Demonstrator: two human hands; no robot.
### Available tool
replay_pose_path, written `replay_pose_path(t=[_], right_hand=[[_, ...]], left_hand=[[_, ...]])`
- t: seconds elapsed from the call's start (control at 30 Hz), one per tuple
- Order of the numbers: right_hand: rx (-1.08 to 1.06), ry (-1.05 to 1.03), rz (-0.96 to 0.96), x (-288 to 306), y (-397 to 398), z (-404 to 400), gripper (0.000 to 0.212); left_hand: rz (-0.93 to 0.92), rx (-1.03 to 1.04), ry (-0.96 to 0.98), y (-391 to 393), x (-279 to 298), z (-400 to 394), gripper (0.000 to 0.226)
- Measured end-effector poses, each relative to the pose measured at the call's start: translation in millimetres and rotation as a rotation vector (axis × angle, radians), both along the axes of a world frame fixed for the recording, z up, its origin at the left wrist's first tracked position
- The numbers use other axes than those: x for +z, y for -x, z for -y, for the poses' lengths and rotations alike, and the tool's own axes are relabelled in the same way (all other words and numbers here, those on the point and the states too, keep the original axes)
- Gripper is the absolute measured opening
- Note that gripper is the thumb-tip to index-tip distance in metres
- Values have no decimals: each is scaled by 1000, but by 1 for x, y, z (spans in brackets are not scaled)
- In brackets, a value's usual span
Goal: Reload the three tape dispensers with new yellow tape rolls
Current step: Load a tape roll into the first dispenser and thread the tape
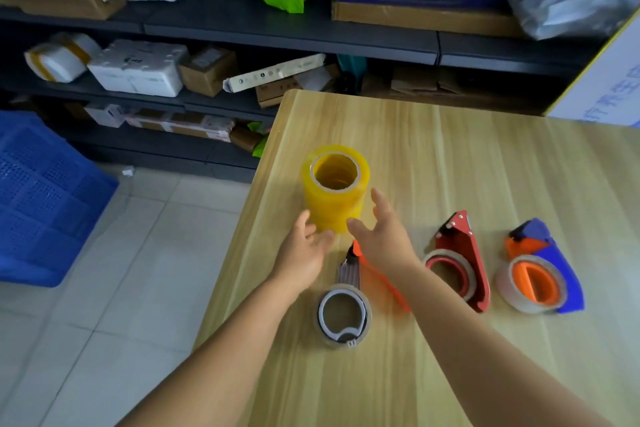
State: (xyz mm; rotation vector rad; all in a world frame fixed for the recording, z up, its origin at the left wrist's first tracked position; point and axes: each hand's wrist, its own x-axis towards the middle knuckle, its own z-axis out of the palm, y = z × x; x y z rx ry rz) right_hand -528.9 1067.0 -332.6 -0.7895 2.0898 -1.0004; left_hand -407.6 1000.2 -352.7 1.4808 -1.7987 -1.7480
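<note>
A stack of yellow tape rolls (335,189) stands upright near the left edge of the wooden table (450,149). My left hand (304,250) is open just below the stack's base on its left. My right hand (382,232) is open at the stack's lower right, fingers spread, close to it. Three tape dispensers lie in a row nearer to me: an orange one with a grey ring (344,314), partly hidden under my right wrist, a red one (460,263), and a blue and orange one (540,270). Each carries a nearly spent, pale roll.
Dark shelves (291,35) with cardboard boxes, foam packs and a green bag run along the back. A blue plastic crate (45,198) stands on the tiled floor to the left. A white carton (609,80) stands at the table's far right corner.
</note>
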Motion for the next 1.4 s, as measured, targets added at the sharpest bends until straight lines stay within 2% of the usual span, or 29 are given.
replay_pose_path(t=[0.13,0.27,0.37,0.5,0.8,0.97,1.13,1.4], right_hand=[[-42,6,-58,-10,-25,-35,54],[-4,-91,-136,-20,-54,-65,50],[-43,-209,-103,-30,-71,-83,61],[-131,-272,0,-37,-86,-96,41],[-273,-186,185,-39,-86,-103,44],[-335,-192,198,-47,-86,-101,48],[-437,-165,324,-50,-89,-97,50],[-491,-106,378,-49,-84,-91,50]], left_hand=[[93,-58,54,-19,-14,-29,48],[195,-143,82,-34,-21,-53,48],[279,-188,139,-41,-22,-66,46],[340,-187,177,-46,-21,-72,37],[296,-107,138,-45,-23,-75,44],[254,21,116,-40,-27,-75,35],[263,41,115,-39,-27,-75,29],[243,24,63,-39,-28,-70,43]])
